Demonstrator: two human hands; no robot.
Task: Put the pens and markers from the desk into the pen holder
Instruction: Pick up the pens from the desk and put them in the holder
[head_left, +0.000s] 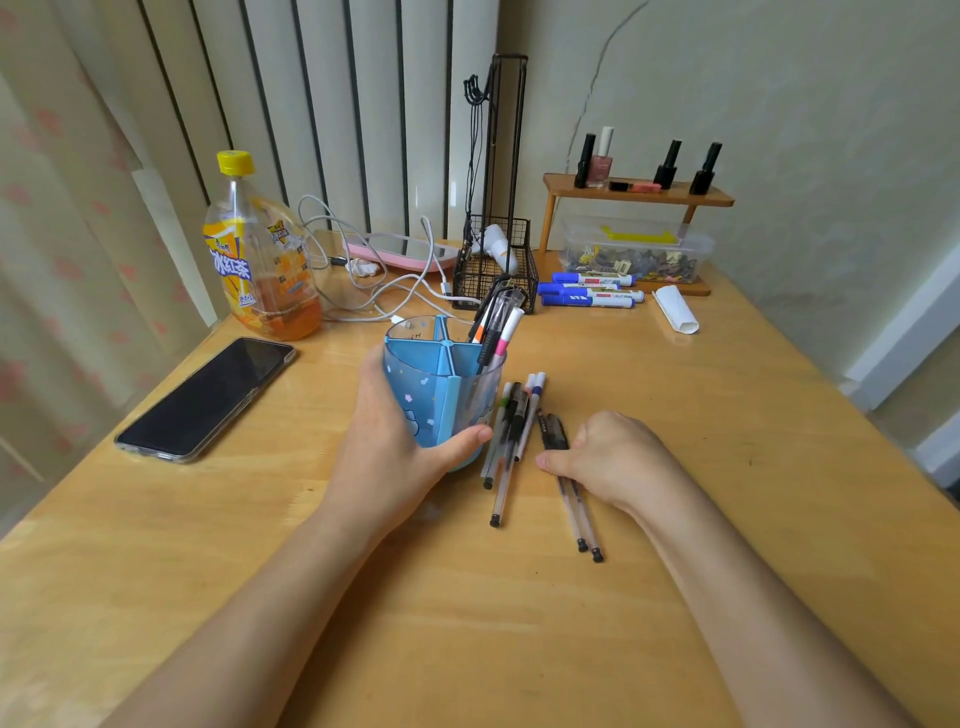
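Note:
A blue, partly clear pen holder (441, 384) with inner dividers stands at the desk's middle. My left hand (387, 447) is wrapped around its left side and front. Several pens (496, 325) stand in its right compartment. Just right of the holder a bunch of pens (511, 431) lies loose on the wood. My right hand (613, 457) is closed over two clear pens with black caps (579, 506), whose ends stick out toward me. Three blue-capped markers (592, 291) lie farther back.
A phone (208, 397) lies at the left, an iced-tea bottle (262, 254) behind it. White cables (384, 291), a black wire basket (493, 270), a wooden shelf with nail polish (639, 189), a clear box (634, 252) and a white paper roll (675, 309) crowd the back.

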